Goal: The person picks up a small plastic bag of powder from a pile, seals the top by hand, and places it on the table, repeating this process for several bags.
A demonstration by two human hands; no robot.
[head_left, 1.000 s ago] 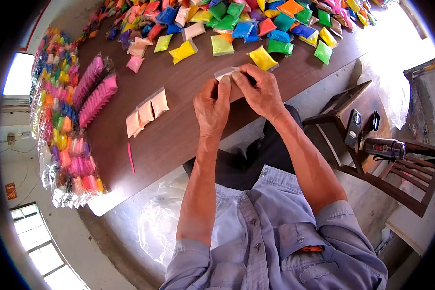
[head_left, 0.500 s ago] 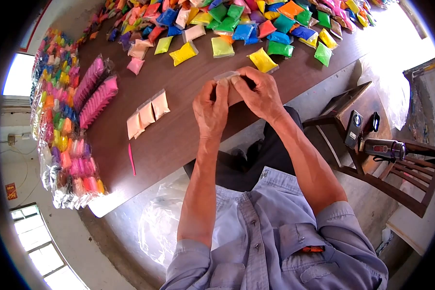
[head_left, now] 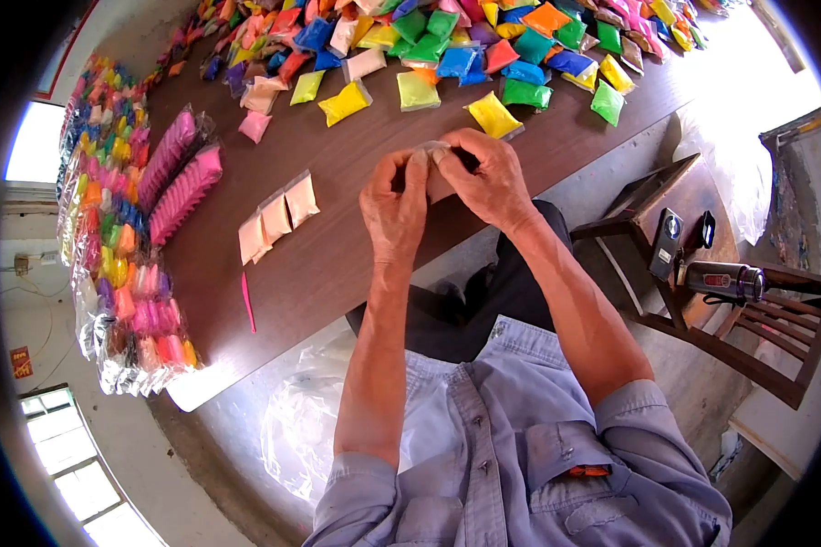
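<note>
My left hand (head_left: 395,208) and my right hand (head_left: 489,180) meet above the near edge of the brown table (head_left: 347,219). Both pinch the clear top edge of a small plastic packet (head_left: 440,187), thumbs side by side. Its peach-coloured body shows only partly between the hands; the fingers hide the rest. To the left of my hands, several peach packets (head_left: 276,219) lie in a slanting, overlapping row. Nearer the table's edge is a thin pink stick (head_left: 247,303). A yellow packet (head_left: 493,116) lies just beyond my right hand.
A heap of colourful packets (head_left: 429,41) covers the far side. Bagged packets (head_left: 119,228) line the left end, beside stacked pink packets (head_left: 188,193). On the right, a wooden stool (head_left: 643,205) and a chair (head_left: 775,333) stand near a dark flask (head_left: 725,281).
Both hands have shifted very slightly, still pinching the packet's top edge. The packets on the table stay where they were.
</note>
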